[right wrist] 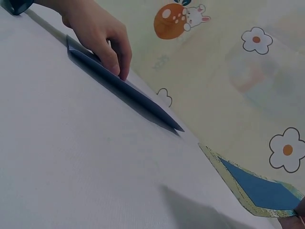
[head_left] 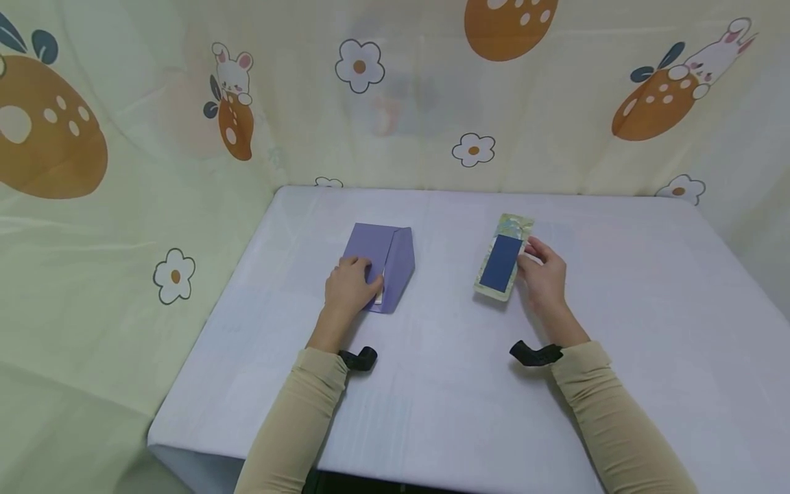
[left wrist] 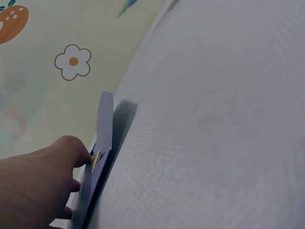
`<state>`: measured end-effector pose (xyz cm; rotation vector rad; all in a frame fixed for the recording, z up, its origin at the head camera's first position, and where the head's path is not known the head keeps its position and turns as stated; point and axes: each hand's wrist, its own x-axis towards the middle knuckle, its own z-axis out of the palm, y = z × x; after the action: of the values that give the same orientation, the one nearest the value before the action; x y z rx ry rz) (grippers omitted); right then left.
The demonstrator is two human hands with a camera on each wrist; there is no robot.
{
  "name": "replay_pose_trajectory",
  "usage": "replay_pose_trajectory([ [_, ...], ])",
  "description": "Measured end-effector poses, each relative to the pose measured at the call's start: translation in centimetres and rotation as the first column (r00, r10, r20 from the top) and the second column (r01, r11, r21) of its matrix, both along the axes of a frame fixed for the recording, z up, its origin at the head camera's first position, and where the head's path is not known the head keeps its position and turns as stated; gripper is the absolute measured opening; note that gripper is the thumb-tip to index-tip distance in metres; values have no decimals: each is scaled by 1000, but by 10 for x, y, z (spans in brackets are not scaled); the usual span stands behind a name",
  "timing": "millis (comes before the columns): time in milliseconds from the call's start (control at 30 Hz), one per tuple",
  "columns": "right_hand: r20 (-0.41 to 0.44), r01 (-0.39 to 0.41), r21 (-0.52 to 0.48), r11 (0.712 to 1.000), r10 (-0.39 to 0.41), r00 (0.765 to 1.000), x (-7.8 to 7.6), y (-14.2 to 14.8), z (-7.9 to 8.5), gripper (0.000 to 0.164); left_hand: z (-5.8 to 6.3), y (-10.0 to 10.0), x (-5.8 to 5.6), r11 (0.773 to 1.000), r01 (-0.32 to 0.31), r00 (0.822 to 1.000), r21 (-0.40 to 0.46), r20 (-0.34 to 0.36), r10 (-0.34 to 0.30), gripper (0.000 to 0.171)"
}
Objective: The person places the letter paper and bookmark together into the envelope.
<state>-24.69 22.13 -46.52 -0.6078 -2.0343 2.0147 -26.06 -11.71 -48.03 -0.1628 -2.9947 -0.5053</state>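
Note:
A purple envelope (head_left: 370,239) lies on the left part of the white table, its flap (left wrist: 105,119) unfolded toward the right. My left hand (head_left: 349,287) grips it near the opening, with the thumb at the mouth and the other fingers bent on its face. Thin pale paper edges (left wrist: 96,161) show inside the mouth, close by the thumb. To the right, my right hand (head_left: 544,276) holds a flat green-patterned packet (head_left: 516,225) with a dark blue panel, pinching its right edge between thumb and fingers. A shadow falls under the packet, which is tilted.
Both hands work over a table (head_left: 648,309) covered in white cloth. A pale curtain (head_left: 407,158) printed with flowers and rabbits hangs along its back and left sides. Black straps (head_left: 535,354) sit at both wrists, by the beige sleeves.

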Motion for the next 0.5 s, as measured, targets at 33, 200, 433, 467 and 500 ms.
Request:
replay_pose_trajectory([
  [33,0,-6,1,1000,6,1000,0,-1,0,56,0,0,0,1000,0,1000,-1,0,0,51],
  [200,-16,-23,-1,1000,23,1000,-1,-9,-1,56,-1,-1,0,1000,5,1000,1,-6,-5,51],
  [433,-10,-55,45,997,55,998,-1,-23,0,56,-2,-2,-3,1000,17,1000,-16,-7,-17,51],
  [467,-11,-59,52,997,60,998,-1,-24,0,57,-2,-1,-3,1000,19,1000,-18,-6,-19,51],
  [500,-12,-62,53,997,63,998,-1,-26,0,57,-2,-1,-3,1000,20,1000,-19,-4,-20,51],
])
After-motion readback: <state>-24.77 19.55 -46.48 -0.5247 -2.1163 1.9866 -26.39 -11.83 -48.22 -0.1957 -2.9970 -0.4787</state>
